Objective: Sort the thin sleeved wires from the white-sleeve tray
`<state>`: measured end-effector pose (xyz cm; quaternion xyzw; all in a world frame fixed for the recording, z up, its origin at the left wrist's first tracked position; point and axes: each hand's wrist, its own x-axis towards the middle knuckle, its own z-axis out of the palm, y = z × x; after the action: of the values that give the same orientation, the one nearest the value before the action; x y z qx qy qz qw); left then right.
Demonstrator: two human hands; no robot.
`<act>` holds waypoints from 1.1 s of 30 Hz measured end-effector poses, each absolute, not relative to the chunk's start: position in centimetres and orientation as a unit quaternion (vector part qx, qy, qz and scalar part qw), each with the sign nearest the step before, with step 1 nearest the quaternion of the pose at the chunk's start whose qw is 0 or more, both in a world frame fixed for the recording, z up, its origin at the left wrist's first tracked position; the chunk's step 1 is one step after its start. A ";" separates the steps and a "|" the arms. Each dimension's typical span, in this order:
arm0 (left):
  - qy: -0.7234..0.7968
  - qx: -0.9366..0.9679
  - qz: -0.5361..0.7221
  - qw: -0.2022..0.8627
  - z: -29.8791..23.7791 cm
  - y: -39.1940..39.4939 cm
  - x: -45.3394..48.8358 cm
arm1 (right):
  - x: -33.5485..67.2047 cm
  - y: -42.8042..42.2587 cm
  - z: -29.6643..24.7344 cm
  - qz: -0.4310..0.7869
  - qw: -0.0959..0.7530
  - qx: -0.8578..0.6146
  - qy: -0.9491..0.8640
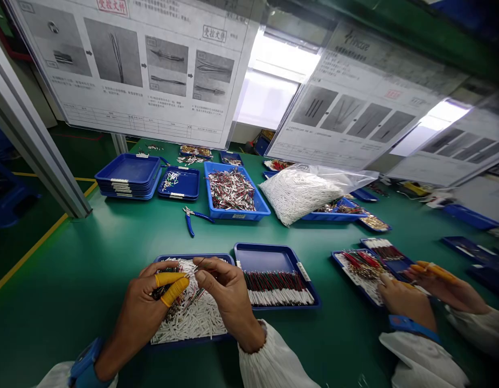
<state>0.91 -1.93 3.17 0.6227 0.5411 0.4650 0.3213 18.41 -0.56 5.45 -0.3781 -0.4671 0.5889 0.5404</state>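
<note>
My left hand [150, 304], with yellow finger cots on thumb and forefinger, is closed around a small bundle of thin wires [171, 302]. My right hand [225, 293] pinches the end of one thin wire [198, 265] right beside the left fingertips. Both hands hover over a blue tray [193, 257] filled with white sleeves [196, 320] and loose wires. Just to the right stands a second blue tray [269, 254] holding a neat row of red, green and white finished wires [276, 287].
A co-worker's hands [419, 288] in yellow finger cots work over trays [365, 267] at the right. Blue pliers [191, 218], a bin of wires [232, 189], stacked blue trays [128, 175] and a bag of white sleeves [302, 191] sit farther back. Instruction sheets [140, 64] hang above.
</note>
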 end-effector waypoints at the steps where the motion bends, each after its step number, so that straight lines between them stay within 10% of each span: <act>1: 0.536 0.637 0.463 0.304 3.1 -1.9 1.0 | 18.2 -0.6 5.4 0.585 0.544 -0.373 -0.471; 33: 0.530 0.658 0.475 0.248 3.5 -2.2 0.9 | 18.6 -0.4 4.7 0.580 0.552 -0.394 -0.451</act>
<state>0.87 -2.17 3.51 0.6575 0.5296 0.4752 0.2478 18.62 -0.41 4.70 -0.3941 -0.4511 0.5803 0.5518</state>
